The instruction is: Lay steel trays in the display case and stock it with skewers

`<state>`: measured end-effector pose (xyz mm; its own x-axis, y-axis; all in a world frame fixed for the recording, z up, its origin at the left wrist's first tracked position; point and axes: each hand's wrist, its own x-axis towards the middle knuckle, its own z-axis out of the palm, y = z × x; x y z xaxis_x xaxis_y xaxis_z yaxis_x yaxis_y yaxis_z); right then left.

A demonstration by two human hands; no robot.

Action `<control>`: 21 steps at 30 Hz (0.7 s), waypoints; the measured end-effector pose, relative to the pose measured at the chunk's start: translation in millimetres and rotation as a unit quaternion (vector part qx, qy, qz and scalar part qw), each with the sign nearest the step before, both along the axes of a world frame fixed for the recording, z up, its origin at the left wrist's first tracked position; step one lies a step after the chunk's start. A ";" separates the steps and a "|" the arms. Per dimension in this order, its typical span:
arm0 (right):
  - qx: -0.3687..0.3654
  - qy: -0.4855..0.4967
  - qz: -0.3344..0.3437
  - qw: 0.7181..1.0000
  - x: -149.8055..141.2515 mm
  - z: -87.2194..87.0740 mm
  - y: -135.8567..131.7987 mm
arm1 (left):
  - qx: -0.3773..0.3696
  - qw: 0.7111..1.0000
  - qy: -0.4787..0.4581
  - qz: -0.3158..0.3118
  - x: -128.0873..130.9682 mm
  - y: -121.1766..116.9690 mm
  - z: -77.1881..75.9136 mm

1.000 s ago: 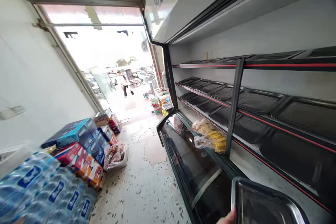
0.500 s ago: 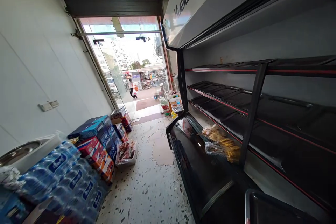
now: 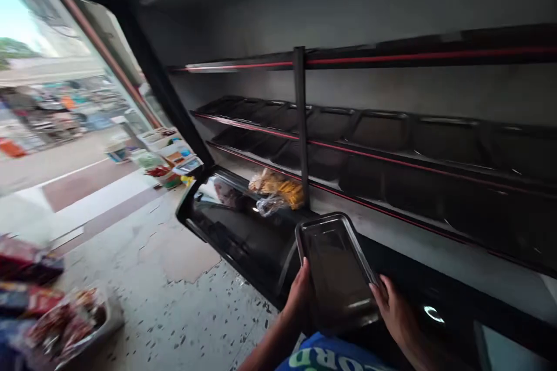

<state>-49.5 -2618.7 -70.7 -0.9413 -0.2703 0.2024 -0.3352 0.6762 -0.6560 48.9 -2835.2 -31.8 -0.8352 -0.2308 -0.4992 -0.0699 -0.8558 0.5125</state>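
Long, straight shelves (image 3: 369,154) edged in red run across; in front of them a dark, glossy, round-cornered tray (image 3: 337,269) tilts, left hand (image 3: 299,291) pinching one long rim, right hand (image 3: 395,308) the other; beyond, crinkled clear plastic (image 3: 270,206) gleams.

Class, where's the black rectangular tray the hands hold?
Head view, lower centre-right: the tray is between left hand and right hand, below the black vertical post.

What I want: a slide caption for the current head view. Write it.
Left hand and right hand grip opposite sides of a dark tray before tray-lined shelves.
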 end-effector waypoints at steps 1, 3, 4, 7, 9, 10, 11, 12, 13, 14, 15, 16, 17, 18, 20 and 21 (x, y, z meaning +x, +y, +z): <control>0.016 0.005 -0.021 1.000 9.2 0.3 10.0 | -0.001 1.000 -0.025 -0.011 -1.9 -3.0 -1.5; 0.053 0.034 -0.047 0.997 20.2 4.5 14.5 | 0.003 0.997 -0.061 -0.039 -5.1 -7.5 -5.7; 0.071 0.050 -0.054 0.995 23.0 7.6 12.2 | 0.007 0.996 -0.069 -0.051 -6.1 -8.9 -7.6; 0.091 0.068 -0.066 0.991 28.4 15.6 2.4 | 0.038 0.994 -0.060 -0.080 -9.0 -12.3 -10.6; 0.093 0.061 -0.083 0.990 32.6 17.3 -1.1 | 0.077 0.990 -0.042 -0.111 -12.5 -15.7 -11.0; 0.097 0.056 -0.096 0.989 35.1 17.5 -1.7 | 0.096 0.986 -0.037 -0.128 -14.4 -17.8 -11.3; 0.103 0.046 -0.107 0.988 37.8 17.6 -1.7 | 0.112 0.982 -0.038 -0.145 -16.2 -19.9 -11.7; 0.109 0.029 -0.113 0.987 40.7 18.2 -1.2 | 0.125 0.978 -0.043 -0.161 -17.8 -21.8 -12.6; 0.112 0.004 -0.115 0.987 43.5 19.4 -0.2 | 0.136 0.974 -0.051 -0.174 -19.1 -23.3 -13.9; 0.111 -0.026 -0.110 0.987 46.0 21.4 1.3 | 0.144 0.970 -0.059 -0.186 -20.3 -24.1 -15.6; 0.105 -0.054 -0.104 0.988 47.9 24.1 3.4 | 0.149 0.967 -0.066 -0.195 -21.7 -24.0 -17.8; 0.095 -0.071 -0.100 0.988 49.2 27.3 6.2 | 0.153 0.965 -0.074 -0.201 -23.2 -23.0 -20.2; 0.083 -0.073 -0.101 0.989 50.0 30.8 9.9 | 0.150 0.964 -0.084 -0.203 -24.9 -21.1 -22.9; 0.070 -0.066 -0.106 0.990 50.6 34.4 14.2 | 0.139 0.965 -0.096 -0.199 -26.7 -18.1 -25.5; 0.047 -0.064 -0.113 0.990 52.1 40.5 24.2 | 0.110 0.970 -0.120 -0.182 -30.3 -9.9 -30.8; 0.033 -0.085 -0.110 0.990 53.3 42.6 29.3 | 0.096 0.972 -0.129 -0.173 -31.9 -5.0 -33.4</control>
